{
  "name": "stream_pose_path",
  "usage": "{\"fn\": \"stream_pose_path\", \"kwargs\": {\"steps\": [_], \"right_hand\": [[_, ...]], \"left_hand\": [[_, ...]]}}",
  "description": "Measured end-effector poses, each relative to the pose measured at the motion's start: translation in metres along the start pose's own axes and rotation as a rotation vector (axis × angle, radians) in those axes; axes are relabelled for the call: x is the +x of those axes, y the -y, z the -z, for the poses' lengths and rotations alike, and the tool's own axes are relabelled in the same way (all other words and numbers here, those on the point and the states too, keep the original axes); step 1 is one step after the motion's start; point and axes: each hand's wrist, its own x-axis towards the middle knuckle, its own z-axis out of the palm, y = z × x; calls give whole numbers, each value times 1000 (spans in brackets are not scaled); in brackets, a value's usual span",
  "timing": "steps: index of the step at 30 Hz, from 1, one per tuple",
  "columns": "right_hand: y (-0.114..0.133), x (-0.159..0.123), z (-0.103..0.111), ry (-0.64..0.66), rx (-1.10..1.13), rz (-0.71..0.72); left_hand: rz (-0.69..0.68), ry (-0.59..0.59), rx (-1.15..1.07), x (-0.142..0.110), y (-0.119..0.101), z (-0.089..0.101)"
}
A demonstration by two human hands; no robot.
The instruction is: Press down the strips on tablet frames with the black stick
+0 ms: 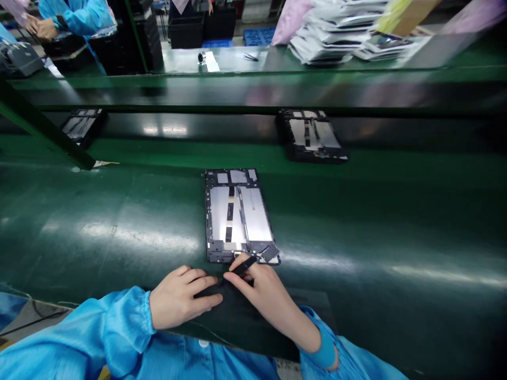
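An opened tablet frame (256, 211) with silver panels and a black ribbon strip lies flat on the green bench in front of me. My right hand (257, 287) is closed at the tablet's near edge, pinching a slim black pen-like tool (243, 265). The tool slants down and left, towards my left fingertips; its exact kind is unclear. My left hand (184, 296) rests palm down on the bench just below the tablet, fingers stretched out and slightly apart. A dark spot by its fingertips is too small to make out.
Two more tablet frames, one at right (315, 135) and one at left (83, 126), sit on the strip beyond. A green post (43, 129) slants in at left. On the back shelf stands a stack of white packets (336, 31). A co-worker's hands (41, 26) show at upper left.
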Motion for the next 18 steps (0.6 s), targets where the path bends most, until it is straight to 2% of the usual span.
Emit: {"fn": "stream_pose_path", "kwargs": {"steps": [4, 7, 9, 13, 15, 18], "right_hand": [[-7, -6, 5, -24, 194, -30], [-3, -3, 22, -87, 372, -70], [4, 7, 35, -109, 399, -93], [16, 40, 48, 25, 403, -199], [18, 56, 46, 95, 374, -243], [17, 69, 40, 122, 319, -287]], "left_hand": [[15, -8, 0, -2, -2, -1], [30, 9, -13, -1, -2, 0], [29, 9, -35, 2, 1, 3], [49, -96, -6, 13, 14, 8], [72, -154, 28, 18, 21, 9], [95, -197, 36, 21, 28, 5]]}}
